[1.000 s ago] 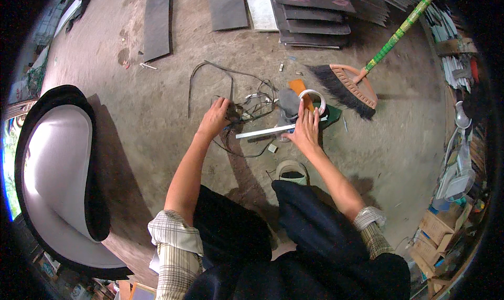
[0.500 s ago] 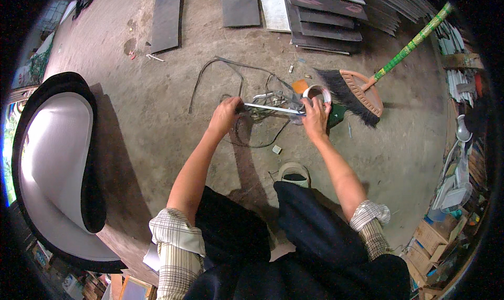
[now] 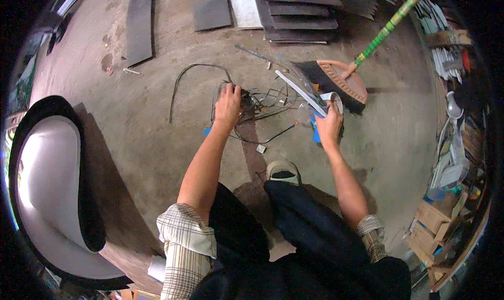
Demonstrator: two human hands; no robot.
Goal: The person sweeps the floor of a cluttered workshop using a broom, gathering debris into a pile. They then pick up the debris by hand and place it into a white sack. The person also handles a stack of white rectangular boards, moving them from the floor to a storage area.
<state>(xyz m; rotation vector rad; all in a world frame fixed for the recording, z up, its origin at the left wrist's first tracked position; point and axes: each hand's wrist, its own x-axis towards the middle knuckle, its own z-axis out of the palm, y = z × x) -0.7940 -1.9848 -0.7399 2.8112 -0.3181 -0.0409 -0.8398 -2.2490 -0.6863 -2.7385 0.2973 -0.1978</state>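
My left hand (image 3: 228,111) reaches down with curled fingers onto a tangle of dark cable (image 3: 249,101) on the concrete floor. Part of the tangle is hidden behind those fingers. To the right, my right hand (image 3: 329,127) is closed around a narrow white strip (image 3: 298,91), which slants up and to the left. A roll of tape (image 3: 337,100) is held in the same hand, and blue pieces (image 3: 316,131) show beside its fingers. A flat grey band (image 3: 278,62) curves away from near this hand. One long cable (image 3: 175,90) loops out left of the tangle.
A broom (image 3: 346,82) with a green handle lies just beyond my right hand. Dark flat panels (image 3: 299,24) are stacked farther off. On the left stands a large curved white piece with black edging (image 3: 50,163). Cardboard boxes (image 3: 433,218) line the right side.
My left hand has let go of the white strip's end and moved to the cable tangle. My right hand now holds the strip tilted upward, and a grey band has come up beside it.
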